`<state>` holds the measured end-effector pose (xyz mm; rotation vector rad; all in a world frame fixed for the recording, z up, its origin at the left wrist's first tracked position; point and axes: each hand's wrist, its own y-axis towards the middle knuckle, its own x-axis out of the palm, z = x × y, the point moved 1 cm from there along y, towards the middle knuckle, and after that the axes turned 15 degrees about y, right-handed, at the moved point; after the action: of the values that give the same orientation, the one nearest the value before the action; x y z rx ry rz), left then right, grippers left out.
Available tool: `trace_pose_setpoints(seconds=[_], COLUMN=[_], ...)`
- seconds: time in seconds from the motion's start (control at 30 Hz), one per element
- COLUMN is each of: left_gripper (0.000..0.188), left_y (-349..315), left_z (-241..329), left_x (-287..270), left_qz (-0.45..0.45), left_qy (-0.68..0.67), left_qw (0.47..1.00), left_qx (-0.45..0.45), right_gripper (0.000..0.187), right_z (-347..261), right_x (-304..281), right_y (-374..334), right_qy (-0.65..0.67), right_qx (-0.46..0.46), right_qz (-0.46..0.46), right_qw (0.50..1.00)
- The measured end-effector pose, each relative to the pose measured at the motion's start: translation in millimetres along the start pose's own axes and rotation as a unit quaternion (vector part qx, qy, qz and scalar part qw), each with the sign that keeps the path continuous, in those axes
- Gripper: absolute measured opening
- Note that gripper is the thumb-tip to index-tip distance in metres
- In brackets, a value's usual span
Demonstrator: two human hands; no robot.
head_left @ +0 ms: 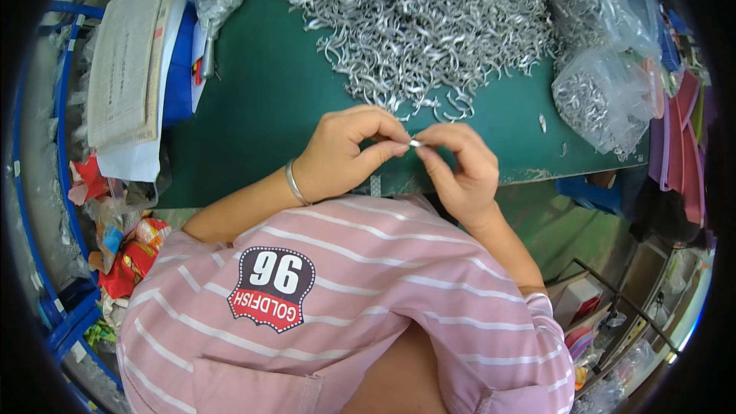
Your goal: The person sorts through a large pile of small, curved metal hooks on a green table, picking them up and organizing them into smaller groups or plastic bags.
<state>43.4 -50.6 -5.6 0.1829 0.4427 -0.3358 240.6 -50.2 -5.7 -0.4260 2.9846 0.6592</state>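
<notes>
A small silvery curved metal piece (415, 143) is pinched between the fingertips of both hands, above the near edge of the green table (253, 107). My left hand (349, 146) grips one end with thumb and forefinger, a metal bangle on its wrist. At the other end, the thumb and fingers of my right hand (462, 165) close on the same piece. Much of the piece is hidden by the fingertips. Just beyond the hands lies a large heap of similar curved metal pieces (429, 23), a few strays at its near edge.
Clear plastic bags of metal pieces (602, 100) stand at the right of the table. Papers on a board (126, 69) and a blue holder (180, 77) are at the left. Blue metal rails (65, 153) run along the far left. A wire rack (613, 299) is at lower right.
</notes>
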Motion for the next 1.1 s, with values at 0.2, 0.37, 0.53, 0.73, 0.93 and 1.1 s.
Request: trace_pose_setpoints(seconds=[0.2, 0.37, 0.53, 0.73, 0.93, 1.1], left_gripper=[0.011, 0.007, 0.007, 0.015, 0.029, 0.022], left_y=[10, 8, 4, 7, 13, 31], left_z=[2, -7, -15, -7, -11, -13], left_x=[-10, -19, -18, -15, -10, -11], left_qz=[0.101, 0.151, 0.133, 0.124, 0.042, 0.084], left_qy=[0.014, 0.085, 0.072, 0.173, 0.333, 0.363], left_qw=[0.994, 0.985, 0.988, 0.975, 0.934, 0.919], left_qx=[-0.029, 0.002, -0.020, 0.065, 0.119, 0.130], right_gripper=[0.009, 0.005, 0.010, 0.022, 0.017, 0.015], right_z=[2, 1, -5, -4, -3, -8], right_x=[-14, -55, -155, -214, -201, -83], right_y=[32, 64, 60, 12, 6, 12], right_qy=[0.122, -0.031, -0.366, -0.511, -0.462, -0.278], right_qx=[0.120, 0.033, -0.133, 0.006, -0.024, 0.082], right_qz=[-0.022, 0.015, 0.264, 0.180, 0.199, -0.066], right_qw=[0.985, 0.999, 0.882, 0.840, 0.864, 0.955])
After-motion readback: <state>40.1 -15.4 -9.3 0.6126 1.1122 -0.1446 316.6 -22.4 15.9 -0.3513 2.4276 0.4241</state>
